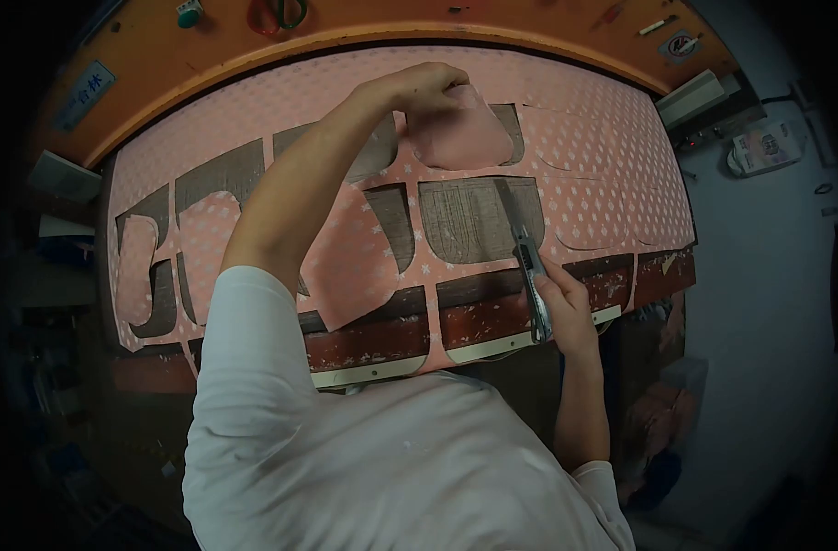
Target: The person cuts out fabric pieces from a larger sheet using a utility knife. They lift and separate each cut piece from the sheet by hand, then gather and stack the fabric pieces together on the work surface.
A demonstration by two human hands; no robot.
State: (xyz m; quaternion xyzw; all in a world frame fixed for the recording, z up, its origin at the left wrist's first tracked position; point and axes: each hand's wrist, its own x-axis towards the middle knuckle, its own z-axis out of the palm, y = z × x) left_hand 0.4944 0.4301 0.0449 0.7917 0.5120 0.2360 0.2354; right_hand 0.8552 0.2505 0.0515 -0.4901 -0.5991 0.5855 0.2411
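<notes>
Head view: right hand (566,296), fingers curled, holds a knife (527,260), long axis pointing forward-left; left hand (431,88) pinches pink cloth (462,136).

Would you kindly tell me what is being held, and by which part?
Left grip: pink cut piece, by its far edge. Right grip: knife, by its handle.

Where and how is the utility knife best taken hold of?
Probably by its handle, from the near right side, as the right hand holds it: the long, bare blade points toward the far side, leaving the handle end nearest.
</notes>
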